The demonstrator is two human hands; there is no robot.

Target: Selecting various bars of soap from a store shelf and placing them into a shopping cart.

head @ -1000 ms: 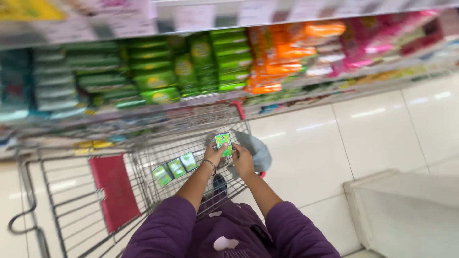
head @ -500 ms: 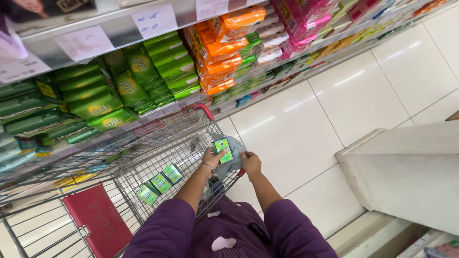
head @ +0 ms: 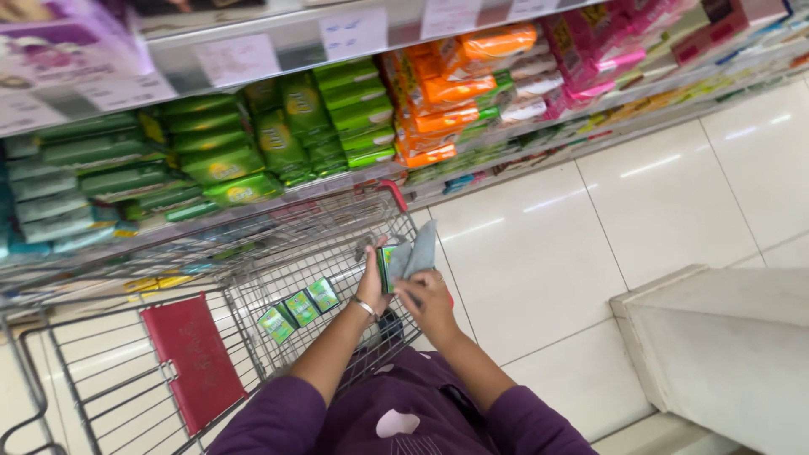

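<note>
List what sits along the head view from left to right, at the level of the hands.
Red cart flap → three green boxes in the cart → left hand → grey cloth → white floor tiles → grey ledge.

Shop aisle: glossy white tiled floor [head: 657, 211] reflecting strip lights; long metal shelving [head: 278, 42] with paper price tags, stocked with green packets [head: 227, 160], orange packets [head: 455, 93] and pink packets [head: 598, 50]; pale grey plinth [head: 725, 345] at right.

1 head view, steeply down, near cart [head: 320, 253] and shelves [head: 278, 143]
</note>
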